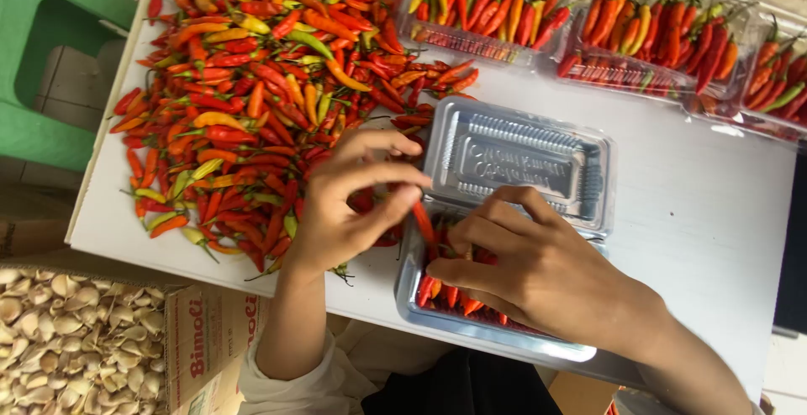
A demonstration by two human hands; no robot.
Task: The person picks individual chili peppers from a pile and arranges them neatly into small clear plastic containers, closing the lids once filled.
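My left hand (349,200) hovers at the edge of a big heap of red, orange and green chilies (252,87) and pinches a red chili (423,222) between thumb and fingers, just over a clear plastic clamshell box (496,343). The box lies open, its lid (517,163) folded back. My right hand (538,272) rests inside the box, fingers pressed on the red chilies (445,293) packed there.
Three filled clear boxes of chilies (479,11) (647,37) (777,79) line the far edge of the white table (706,213). A cardboard box of garlic cloves (76,339) sits at lower left, a green plastic stool (42,53) at upper left.
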